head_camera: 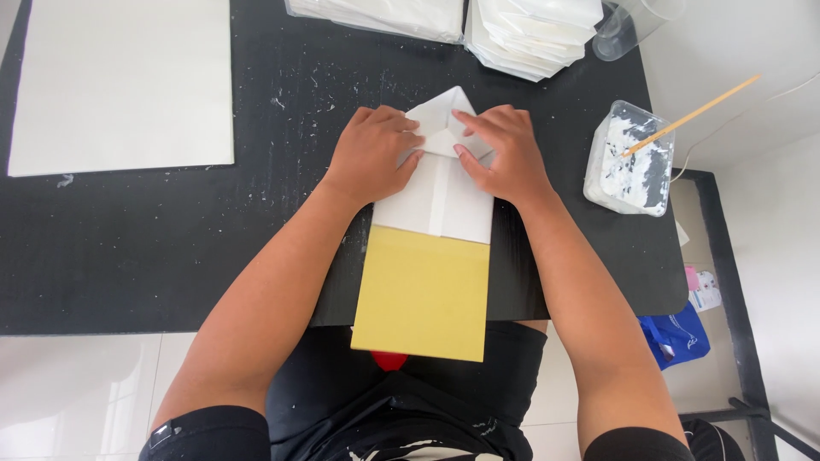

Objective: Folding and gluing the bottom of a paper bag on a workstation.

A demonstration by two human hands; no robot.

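A folded white paper bag (440,183) on the black table (171,239) is pressed flat by the left hand (371,154) and right hand (500,154), fingers extended. A yellow board (423,294) is overlapped; a glue tub (628,162) stands rightward.

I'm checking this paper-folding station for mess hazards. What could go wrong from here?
The glue tub sits beside the right hand, its stick jutting out; an elbow swing might tip it. The yellow board overhangs the black table edge and may slip. The left hand pressing unevenly might skew the white paper fold.
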